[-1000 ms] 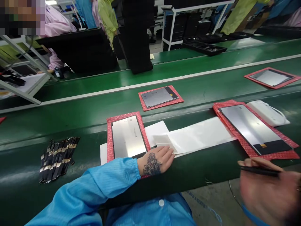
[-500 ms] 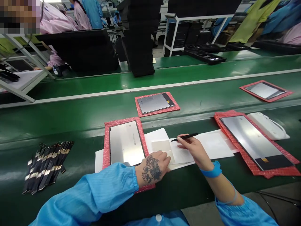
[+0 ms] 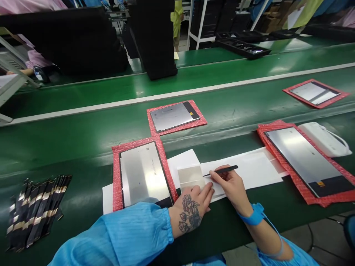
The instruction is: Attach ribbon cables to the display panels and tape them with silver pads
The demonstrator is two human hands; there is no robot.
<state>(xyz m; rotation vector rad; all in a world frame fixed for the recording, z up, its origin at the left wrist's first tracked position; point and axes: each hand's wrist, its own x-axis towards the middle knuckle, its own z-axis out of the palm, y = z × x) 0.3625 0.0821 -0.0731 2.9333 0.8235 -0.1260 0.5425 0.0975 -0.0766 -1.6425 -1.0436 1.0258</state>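
My right hand (image 3: 231, 186) is closed around black tweezers (image 3: 229, 169), whose thin tip reaches the right edge of a pale translucent sheet (image 3: 190, 175). Over the lower part of that sheet lies my left hand (image 3: 191, 208), fingers stretched out and pressed down, holding nothing. Beneath the sheet are white papers (image 3: 246, 168). Left of my hands, a silver display panel (image 3: 142, 173) rests on a red bubble-wrap pouch (image 3: 117, 177); my left sleeve covers its lower edge.
Several black and gold flex strips (image 3: 36, 210) are piled at far left. Another panel (image 3: 305, 155) lies on red pouches at right, beside a white device (image 3: 324, 138). Two more panels lie on the green belt (image 3: 235, 114). Black tray stacks (image 3: 155, 40) stand behind.
The camera view has shifted slightly. My left hand has slid down the pale sheet, exposing more of it. My right hand keeps the tweezers at the sheet's edge.
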